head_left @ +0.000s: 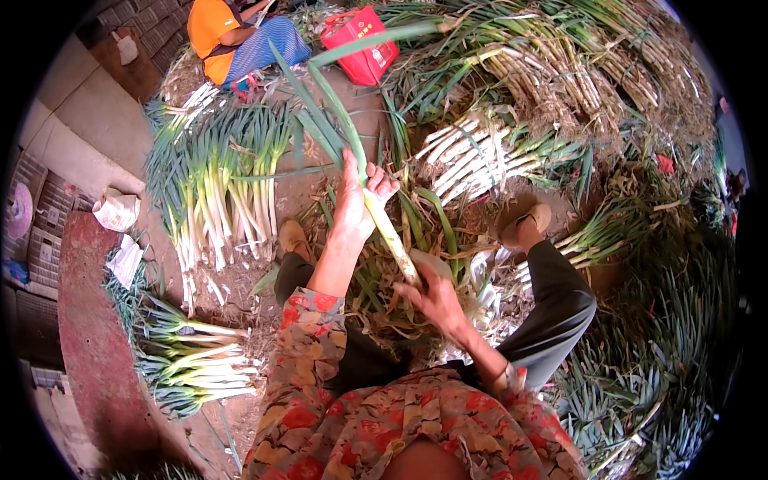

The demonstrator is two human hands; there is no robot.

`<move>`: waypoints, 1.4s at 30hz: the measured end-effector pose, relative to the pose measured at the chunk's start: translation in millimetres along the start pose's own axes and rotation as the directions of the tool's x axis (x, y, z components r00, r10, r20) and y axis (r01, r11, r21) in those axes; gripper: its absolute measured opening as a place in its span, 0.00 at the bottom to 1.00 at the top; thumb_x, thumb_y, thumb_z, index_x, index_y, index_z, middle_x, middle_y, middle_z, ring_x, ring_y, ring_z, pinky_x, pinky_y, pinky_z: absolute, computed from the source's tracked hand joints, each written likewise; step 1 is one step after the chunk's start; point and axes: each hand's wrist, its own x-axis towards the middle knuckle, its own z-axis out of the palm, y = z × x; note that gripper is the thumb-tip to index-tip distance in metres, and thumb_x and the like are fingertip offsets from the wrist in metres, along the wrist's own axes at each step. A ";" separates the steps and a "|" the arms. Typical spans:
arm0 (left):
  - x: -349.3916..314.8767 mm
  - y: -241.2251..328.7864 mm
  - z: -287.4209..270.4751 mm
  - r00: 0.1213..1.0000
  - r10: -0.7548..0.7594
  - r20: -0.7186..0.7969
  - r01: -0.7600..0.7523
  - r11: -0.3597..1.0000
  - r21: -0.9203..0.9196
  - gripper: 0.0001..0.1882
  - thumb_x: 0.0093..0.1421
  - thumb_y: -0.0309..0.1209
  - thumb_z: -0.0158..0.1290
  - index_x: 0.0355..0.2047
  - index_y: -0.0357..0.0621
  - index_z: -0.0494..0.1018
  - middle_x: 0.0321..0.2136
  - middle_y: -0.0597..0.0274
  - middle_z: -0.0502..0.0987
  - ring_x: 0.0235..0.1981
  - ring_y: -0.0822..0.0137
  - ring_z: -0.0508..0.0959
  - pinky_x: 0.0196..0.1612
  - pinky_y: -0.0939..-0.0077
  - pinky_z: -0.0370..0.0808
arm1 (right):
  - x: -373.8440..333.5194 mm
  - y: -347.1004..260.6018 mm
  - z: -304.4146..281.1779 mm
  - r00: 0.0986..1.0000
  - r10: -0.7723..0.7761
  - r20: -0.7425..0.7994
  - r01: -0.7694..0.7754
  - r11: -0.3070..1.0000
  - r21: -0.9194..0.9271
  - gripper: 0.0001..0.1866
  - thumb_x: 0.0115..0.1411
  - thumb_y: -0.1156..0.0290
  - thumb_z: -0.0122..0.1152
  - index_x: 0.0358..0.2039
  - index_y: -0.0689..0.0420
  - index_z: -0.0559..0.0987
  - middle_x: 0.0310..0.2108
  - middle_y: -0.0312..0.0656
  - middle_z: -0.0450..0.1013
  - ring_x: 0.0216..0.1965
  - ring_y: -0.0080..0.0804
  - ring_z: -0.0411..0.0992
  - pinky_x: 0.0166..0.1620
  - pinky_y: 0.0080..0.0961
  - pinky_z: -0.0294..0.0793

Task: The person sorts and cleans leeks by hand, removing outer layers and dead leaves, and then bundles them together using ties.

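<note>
A single long leek [387, 228] slants across the middle, its green leaves fanning up and away and its pale root end toward me. My left hand [357, 200] is closed around it where the leaves meet the stalk. At the root end, my right hand [440, 302] has the stalk between thumb and fingers; its fingertips are partly hidden. Below both hands, loose peeled leaves and trimmings [364, 276] lie heaped between my legs. Left of my left hand, a broad row of leeks with white stalks [228, 188] rests on the ground.
Smaller leek bundles [200, 360] lie at the near left, and white-stalked leeks [464, 156] ahead to the right. A large pile of unpeeled leeks [552, 72] fills the far right. Near a seated person in orange [212, 36] stands a red bag [364, 56]. Dark green leaves [664, 344] spread at right.
</note>
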 end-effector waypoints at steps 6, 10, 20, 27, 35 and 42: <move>-8.4 -6.1 1.0 0.998 0.017 0.067 -0.019 1.000 0.021 0.26 0.59 0.58 0.36 0.18 0.48 0.59 0.12 0.70 0.56 0.17 0.71 0.62 0.38 0.69 0.66 | 53.0 -21.5 12.3 0.971 -0.125 -0.202 0.099 0.986 -0.132 0.20 0.54 0.58 0.59 0.37 0.64 0.71 0.12 0.44 0.66 0.16 0.31 0.68 0.23 0.27 0.67; -8.9 -8.1 -0.3 0.997 0.009 0.078 -0.011 1.000 0.020 0.26 0.59 0.57 0.35 0.20 0.48 0.59 0.13 0.70 0.58 0.19 0.70 0.63 0.38 0.68 0.66 | 51.5 -25.0 12.3 0.986 0.036 -0.160 0.002 0.973 0.232 0.14 0.58 0.62 0.55 0.29 0.63 0.74 0.12 0.43 0.65 0.14 0.34 0.62 0.20 0.25 0.64; -9.3 -17.1 -1.9 1.000 -0.002 0.032 0.000 0.997 0.072 0.26 0.58 0.58 0.39 0.19 0.49 0.58 0.16 0.68 0.61 0.23 0.68 0.64 0.40 0.68 0.66 | 60.9 -27.4 3.1 0.928 -0.234 -0.291 0.229 0.972 -0.052 0.12 0.56 0.67 0.56 0.31 0.65 0.75 0.25 0.48 0.72 0.22 0.40 0.71 0.27 0.29 0.71; -15.1 -20.4 6.7 1.000 0.008 -0.001 -0.007 0.993 0.119 0.25 0.58 0.57 0.39 0.21 0.47 0.61 0.19 0.66 0.64 0.26 0.66 0.67 0.38 0.68 0.69 | 60.4 -21.3 -2.2 0.881 -0.380 -0.281 0.327 0.919 -0.219 0.06 0.55 0.75 0.52 0.29 0.66 0.72 0.24 0.53 0.69 0.25 0.50 0.70 0.28 0.33 0.71; -19.0 -21.7 0.6 0.995 0.044 -0.093 -0.028 0.987 0.159 0.26 0.59 0.57 0.38 0.27 0.44 0.63 0.23 0.61 0.69 0.29 0.64 0.71 0.39 0.66 0.71 | 62.9 -20.0 3.0 0.862 -0.407 -0.301 0.357 0.910 -0.209 0.07 0.52 0.73 0.55 0.28 0.64 0.74 0.24 0.52 0.71 0.23 0.48 0.72 0.27 0.36 0.71; -15.9 -18.4 -3.6 0.996 0.007 -0.086 0.009 0.983 0.182 0.28 0.57 0.58 0.40 0.28 0.42 0.65 0.24 0.58 0.72 0.29 0.60 0.73 0.41 0.63 0.72 | 62.5 -13.1 14.0 0.888 -0.222 -0.403 0.174 0.973 -0.151 0.04 0.53 0.76 0.50 0.29 0.62 0.71 0.21 0.49 0.70 0.19 0.38 0.71 0.24 0.31 0.70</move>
